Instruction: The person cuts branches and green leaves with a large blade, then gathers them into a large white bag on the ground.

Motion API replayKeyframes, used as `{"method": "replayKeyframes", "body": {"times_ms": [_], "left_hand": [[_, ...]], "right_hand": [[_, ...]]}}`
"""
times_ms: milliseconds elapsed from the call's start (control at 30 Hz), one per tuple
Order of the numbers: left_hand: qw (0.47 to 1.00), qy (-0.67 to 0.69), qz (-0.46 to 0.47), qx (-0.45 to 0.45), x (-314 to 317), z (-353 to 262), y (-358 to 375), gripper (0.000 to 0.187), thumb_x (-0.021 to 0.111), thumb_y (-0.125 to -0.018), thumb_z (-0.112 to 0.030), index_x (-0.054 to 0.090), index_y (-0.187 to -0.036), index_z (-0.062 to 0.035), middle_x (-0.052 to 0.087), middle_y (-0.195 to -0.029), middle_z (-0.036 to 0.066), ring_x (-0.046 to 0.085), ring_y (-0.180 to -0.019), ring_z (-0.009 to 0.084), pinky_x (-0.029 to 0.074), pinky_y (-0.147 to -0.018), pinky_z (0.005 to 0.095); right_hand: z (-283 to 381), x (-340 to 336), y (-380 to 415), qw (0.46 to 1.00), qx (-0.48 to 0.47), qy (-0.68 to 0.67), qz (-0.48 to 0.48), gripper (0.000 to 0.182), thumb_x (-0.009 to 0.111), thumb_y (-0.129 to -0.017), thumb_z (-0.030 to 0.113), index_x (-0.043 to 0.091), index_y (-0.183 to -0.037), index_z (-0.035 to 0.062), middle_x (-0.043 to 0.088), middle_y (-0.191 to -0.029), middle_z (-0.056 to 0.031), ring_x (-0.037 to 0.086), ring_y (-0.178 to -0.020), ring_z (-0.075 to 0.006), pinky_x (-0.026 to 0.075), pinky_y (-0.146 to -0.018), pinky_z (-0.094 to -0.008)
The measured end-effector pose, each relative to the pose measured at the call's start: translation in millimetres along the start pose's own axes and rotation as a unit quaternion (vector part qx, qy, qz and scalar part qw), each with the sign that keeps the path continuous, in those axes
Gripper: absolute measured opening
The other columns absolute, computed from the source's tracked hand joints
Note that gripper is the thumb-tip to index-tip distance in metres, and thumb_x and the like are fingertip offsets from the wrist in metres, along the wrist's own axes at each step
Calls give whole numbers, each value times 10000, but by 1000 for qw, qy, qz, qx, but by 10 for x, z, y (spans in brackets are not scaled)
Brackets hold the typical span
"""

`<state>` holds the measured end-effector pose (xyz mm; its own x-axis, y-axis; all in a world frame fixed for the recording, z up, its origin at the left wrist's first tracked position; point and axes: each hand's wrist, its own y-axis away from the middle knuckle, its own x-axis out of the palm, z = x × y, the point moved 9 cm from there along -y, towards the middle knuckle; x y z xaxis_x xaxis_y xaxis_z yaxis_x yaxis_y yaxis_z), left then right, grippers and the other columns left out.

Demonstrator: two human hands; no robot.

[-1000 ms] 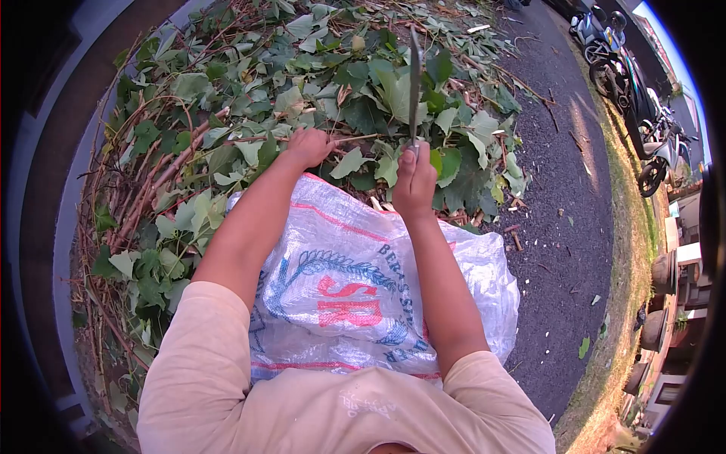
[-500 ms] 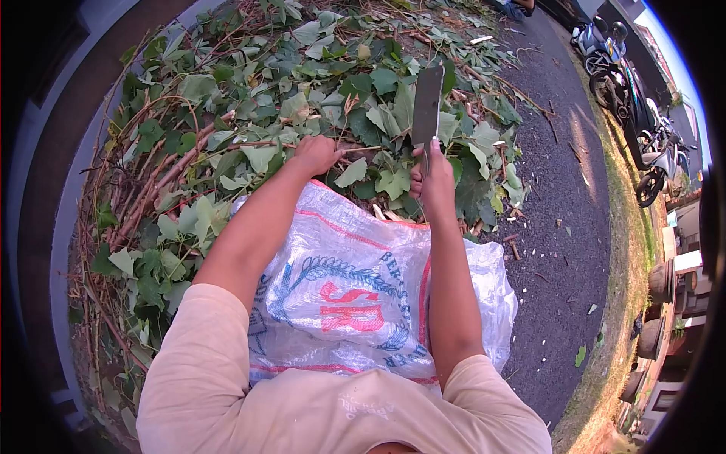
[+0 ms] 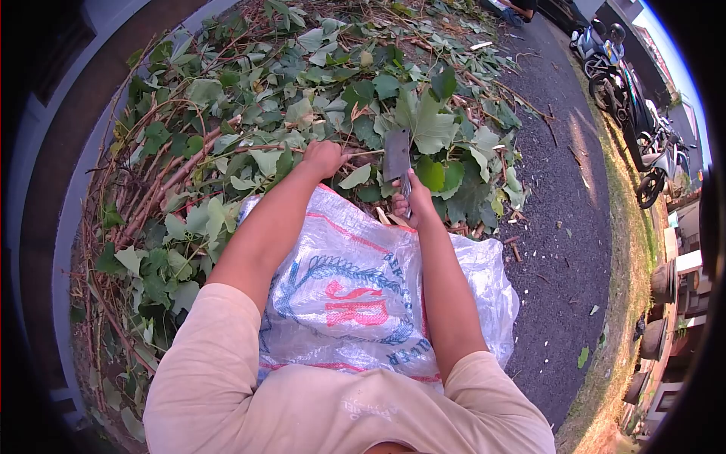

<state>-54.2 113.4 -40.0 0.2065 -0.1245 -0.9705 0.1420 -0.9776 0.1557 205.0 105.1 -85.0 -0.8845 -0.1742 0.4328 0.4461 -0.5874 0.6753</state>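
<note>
My left hand (image 3: 325,159) is closed round a thin leafy branch (image 3: 366,153), whose end pokes out to the right of my fingers. My right hand (image 3: 414,202) grips the handle of a cleaver (image 3: 396,154). The broad dark blade points away from me, close to the branch's right end. Green lobed leaves (image 3: 432,127) surround the blade. Across my lap lies a white woven sack (image 3: 355,261) with red and blue print. Pale cut pieces of stem (image 3: 383,216) show just beyond its upper edge.
A wide heap of leaves and long brown stems (image 3: 174,170) spreads ahead and to my left. A grey paved strip (image 3: 556,204) runs along the right. Motorcycles (image 3: 631,113) stand beyond the grass edge. Another person (image 3: 520,10) is partly visible at the far top.
The cleaver has come down and to the left, from raised upright to beside the branch. Leaves near the blade have shifted. My left hand keeps nearly the same place.
</note>
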Motion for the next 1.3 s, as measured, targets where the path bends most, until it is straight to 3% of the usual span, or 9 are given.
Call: {"method": "replayKeyframes", "body": {"times_ms": [167, 300, 400, 500, 533, 767, 900, 1100, 1300], "left_hand": [[993, 57, -95, -28, -348, 190, -44, 527, 558, -1050, -526, 797, -997, -59, 747, -944, 253, 712, -962, 453, 549, -889, 555], [979, 96, -177, -45, -606, 337, -70, 552, 551, -1052, -543, 770, -973, -43, 754, -979, 248, 714, -986, 452, 537, -895, 569], [992, 65, -55, -90, -480, 427, -188, 542, 545, -1062, -543, 749, -1076, -41, 750, -1179, 205, 698, -1122, 418, 504, -1005, 548], [993, 53, -41, -94, -448, 504, -196, 572, 555, -1054, -562, 751, -1147, -33, 742, -1213, 222, 694, -1159, 411, 499, -1026, 548], [993, 51, -45, -92, -369, 604, -252, 572, 555, -1054, -562, 751, -1147, -33, 742, -1213, 222, 694, -1159, 411, 499, -1026, 548], [997, 16, 57, -49, -582, 887, 119, 556, 678, -988, -547, 807, -1012, -7, 770, -997, 242, 741, -937, 409, 577, -882, 465], [994, 99, -37, -19, -1041, 748, 468, 345, 684, -1009, -339, 782, -1110, -24, 764, -1070, 212, 733, -985, 387, 562, -913, 458], [846, 439, -300, 33, -1623, 878, 441, 342, 531, -1127, -352, 641, -1136, -29, 676, -928, 49, 606, -921, 131, 493, -828, 323], [898, 276, -339, 48, -1536, -203, 110, 365, 554, -1099, -353, 625, -1085, 5, 701, -1018, 220, 670, -981, 446, 509, -858, 514]], "right_hand": [[221, 88, 250, 1000, -17, -17, 10, 536, 457, -1096, 608, 571, -1111, 84, 433, -663, 9, 350, -486, -86, 310, -451, -265], [770, 339, 675, 964, -234, 114, -49, 510, 428, -1120, 566, 566, -1086, 76, 423, -662, 8, 370, -489, -75, 312, -461, -281], [960, 414, 768, 887, -415, 188, -72, 507, 385, -1142, 521, 578, -1045, 62, 432, -638, 8, 414, -475, -117, 352, -469, -293], [431, -3, 30, 883, -347, 297, -112, 542, 399, -1132, 549, 572, -1023, 47, 450, -630, -14, 438, -469, -138, 366, -462, -307], [43, -110, -165, 969, -138, 193, -67, 594, 412, -1116, 591, 575, -1009, 30, 464, -618, -37, 456, -461, -156, 370, -447, -325], [105, -109, -74, 972, -147, 171, -72, 619, 417, -1104, 618, 561, -1031, 21, 459, -611, -41, 450, -451, -156, 371, -422, -333], [111, -85, -120, 964, -164, 195, -78, 580, 448, -1086, 628, 547, -1074, 57, 438, -647, -12, 388, -471, -135, 357, -447, -318], [132, -106, -133, 985, -133, 104, -43, 595, 448, -1098, 600, 582, -1094, 20, 493, -671, -55, 451, -480, -151, 378, -440, -331], [502, 72, 303, 984, -162, 57, -48, 542, 456, -1098, 594, 565, -1130, 65, 441, -675, -5, 372, -498, -112, 332, -466, -298]]}}
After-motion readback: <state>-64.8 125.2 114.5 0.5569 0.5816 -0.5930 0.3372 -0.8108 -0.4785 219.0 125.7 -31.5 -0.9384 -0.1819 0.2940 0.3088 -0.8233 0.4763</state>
